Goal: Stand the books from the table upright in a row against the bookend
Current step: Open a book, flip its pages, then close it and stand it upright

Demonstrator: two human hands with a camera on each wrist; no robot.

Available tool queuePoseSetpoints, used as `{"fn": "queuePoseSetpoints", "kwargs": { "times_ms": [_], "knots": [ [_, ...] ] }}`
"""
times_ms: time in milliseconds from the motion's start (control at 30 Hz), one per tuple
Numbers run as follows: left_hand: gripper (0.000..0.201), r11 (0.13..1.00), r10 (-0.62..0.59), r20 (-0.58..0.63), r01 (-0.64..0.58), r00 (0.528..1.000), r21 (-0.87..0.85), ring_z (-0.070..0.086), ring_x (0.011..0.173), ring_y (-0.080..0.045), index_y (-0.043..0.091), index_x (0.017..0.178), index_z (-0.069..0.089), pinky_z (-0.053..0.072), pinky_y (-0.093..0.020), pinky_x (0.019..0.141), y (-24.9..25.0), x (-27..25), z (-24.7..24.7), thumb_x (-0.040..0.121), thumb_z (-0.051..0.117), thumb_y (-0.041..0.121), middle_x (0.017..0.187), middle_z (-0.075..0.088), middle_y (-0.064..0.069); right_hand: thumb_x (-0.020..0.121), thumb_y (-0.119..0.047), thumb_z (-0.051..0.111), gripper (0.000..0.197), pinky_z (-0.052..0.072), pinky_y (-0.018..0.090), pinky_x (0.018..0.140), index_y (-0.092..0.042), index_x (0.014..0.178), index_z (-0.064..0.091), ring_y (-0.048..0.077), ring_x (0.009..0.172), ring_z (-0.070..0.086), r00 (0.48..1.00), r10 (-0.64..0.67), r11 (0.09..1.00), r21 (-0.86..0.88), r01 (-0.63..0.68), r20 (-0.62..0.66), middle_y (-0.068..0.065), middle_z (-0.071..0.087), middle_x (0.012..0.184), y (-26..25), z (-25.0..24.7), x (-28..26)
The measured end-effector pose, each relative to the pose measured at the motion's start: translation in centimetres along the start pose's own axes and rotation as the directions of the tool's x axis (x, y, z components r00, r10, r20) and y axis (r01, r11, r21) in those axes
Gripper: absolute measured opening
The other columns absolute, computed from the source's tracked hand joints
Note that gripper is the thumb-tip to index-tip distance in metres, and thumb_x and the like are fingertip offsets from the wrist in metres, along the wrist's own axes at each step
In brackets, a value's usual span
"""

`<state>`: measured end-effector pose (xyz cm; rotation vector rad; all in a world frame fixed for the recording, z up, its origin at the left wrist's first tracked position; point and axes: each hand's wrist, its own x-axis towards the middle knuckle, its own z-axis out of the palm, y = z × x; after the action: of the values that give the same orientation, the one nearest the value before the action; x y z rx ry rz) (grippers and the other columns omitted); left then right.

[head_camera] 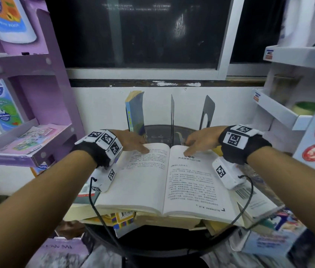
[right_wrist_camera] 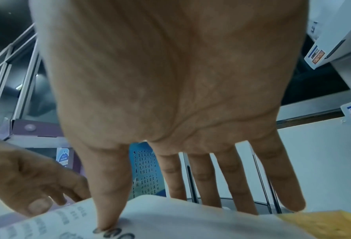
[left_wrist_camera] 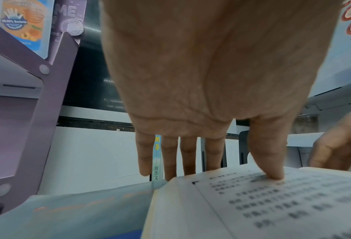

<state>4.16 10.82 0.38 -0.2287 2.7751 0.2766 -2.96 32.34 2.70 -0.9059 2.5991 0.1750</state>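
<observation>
An open book point(head_camera: 162, 180) lies face up on a pile of other books point(head_camera: 125, 215) on the round dark table point(head_camera: 158, 246). My left hand point(head_camera: 143, 146) holds the far edge of its left page, with the thumb point(left_wrist_camera: 272, 169) on the print and the fingers over the edge. My right hand point(head_camera: 188, 147) holds the far edge of the right page the same way, its thumb point(right_wrist_camera: 107, 210) pressing the paper. Behind them a blue book point(head_camera: 134, 111) stands upright, and to its right two metal bookends point(head_camera: 172, 111) point(head_camera: 208, 111).
A purple display shelf point(head_camera: 37, 93) stands close on the left and a white one point(head_camera: 288, 113) on the right. A white wall and a dark window point(head_camera: 143, 31) rise behind the table. More books point(head_camera: 253, 198) stick out under the open one at the right.
</observation>
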Motion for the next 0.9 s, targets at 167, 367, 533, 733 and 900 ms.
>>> {"fn": "queuePoseSetpoints", "kwargs": {
  "times_ms": [167, 367, 533, 733, 900],
  "knots": [
    [0.055, 1.000, 0.022, -0.014, -0.022, 1.000, 0.000, 0.044, 0.126, -0.020, 0.018, 0.135, 0.049, 0.031, -0.030, 0.103, -0.6, 0.2, -0.2, 0.090, 0.056, 0.050, 0.139, 0.048, -0.001, 0.095, -0.054, 0.045, 0.052, 0.034, 0.029, 0.089, -0.014, 0.127, 0.056, 0.019, 0.115, 0.049, 1.000, -0.010, 0.999, -0.040, 0.011, 0.017, -0.003, 0.052, 0.126, 0.3, 0.2, 0.4],
    [0.044, 1.000, 0.024, -0.014, -0.024, 1.000, 0.020, 0.047, 0.108, -0.017, 0.020, 0.119, 0.056, 0.033, -0.027, 0.090, -0.7, 0.9, 0.0, 0.087, 0.061, 0.050, 0.123, 0.054, -0.001, 0.091, -0.055, 0.051, 0.055, 0.037, 0.022, 0.068, -0.009, 0.120, 0.060, 0.019, 0.101, 0.052, 1.000, -0.008, 1.000, -0.002, 0.008, 0.023, 0.000, 0.055, 0.112, 0.4, 0.1, 0.6],
    [0.043, 1.000, 0.022, -0.055, -0.022, 0.998, 0.006, 0.053, 0.103, -0.020, 0.017, 0.103, 0.057, 0.041, -0.030, 0.084, -1.1, 1.4, 0.1, 0.081, 0.067, 0.052, 0.112, 0.056, -0.002, 0.088, -0.055, 0.056, 0.059, 0.031, 0.022, 0.060, -0.004, 0.117, 0.061, 0.017, 0.085, 0.044, 1.000, 0.007, 1.000, 0.020, -0.008, 0.014, 0.000, 0.050, 0.096, 0.3, -0.1, 0.7],
    [0.053, 0.999, 0.025, -0.115, -0.020, 0.993, 0.038, 0.052, 0.100, -0.020, 0.015, 0.103, 0.056, 0.045, -0.033, 0.086, -1.4, 1.6, 0.1, 0.075, 0.070, 0.057, 0.109, 0.051, -0.002, 0.084, -0.054, 0.062, 0.044, 0.026, 0.024, 0.054, -0.013, 0.092, 0.048, 0.017, 0.082, 0.036, 0.999, 0.033, 0.996, 0.082, -0.034, 0.003, 0.003, 0.042, 0.092, 0.3, -0.6, 1.0],
    [0.045, 0.999, 0.029, -0.135, -0.033, 0.990, -0.031, 0.056, 0.092, -0.016, 0.023, 0.089, 0.052, 0.045, -0.031, 0.078, -1.9, 1.6, -0.3, 0.071, 0.074, 0.058, 0.098, 0.061, 0.003, 0.086, -0.052, 0.062, 0.049, 0.028, 0.022, 0.054, -0.006, 0.102, 0.058, 0.017, 0.082, 0.038, 0.999, 0.037, 0.995, 0.090, -0.037, 0.003, 0.003, 0.043, 0.093, 0.1, -1.0, 0.9]
  ]
}}
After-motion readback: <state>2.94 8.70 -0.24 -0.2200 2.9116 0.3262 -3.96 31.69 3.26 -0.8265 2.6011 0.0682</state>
